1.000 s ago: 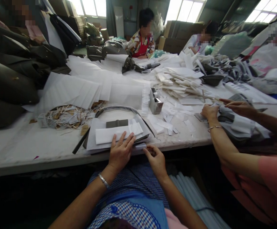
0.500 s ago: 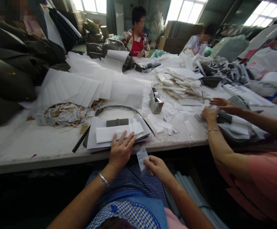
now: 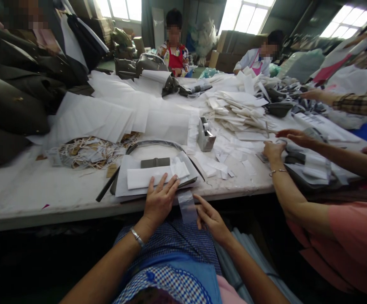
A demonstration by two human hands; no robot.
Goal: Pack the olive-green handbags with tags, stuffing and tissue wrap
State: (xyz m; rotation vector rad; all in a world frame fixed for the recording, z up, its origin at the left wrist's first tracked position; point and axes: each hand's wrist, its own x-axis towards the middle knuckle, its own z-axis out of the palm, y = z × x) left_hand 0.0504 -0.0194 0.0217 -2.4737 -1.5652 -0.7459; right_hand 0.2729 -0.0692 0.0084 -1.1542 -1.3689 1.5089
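My left hand (image 3: 160, 197) lies flat, fingers spread, over the lower edge of a folded white wrapping strip (image 3: 142, 178). That strip rests on a white sheet (image 3: 122, 188) covering a dark bag, whose handle (image 3: 158, 142) arches behind it. A dark olive strap piece (image 3: 155, 162) shows above the white strip. Beyond the table's front edge, my right hand (image 3: 211, 219) holds a small clear plastic piece (image 3: 187, 207) by its right side. Its index finger is stretched along the upper corner, and the other fingers are bent.
A tape dispenser (image 3: 206, 137) stands behind scattered paper slips (image 3: 223, 164). Stringed tags (image 3: 88, 154) pile up at left, below fanned white sheets (image 3: 95, 114). Dark bags (image 3: 9, 101) are heaped far left. A co-worker's hands (image 3: 275, 150) work close by at right.
The clear plastic piece has shifted slightly up and left and turned flatter to view. My right index finger has stretched out. My left hand stays put.
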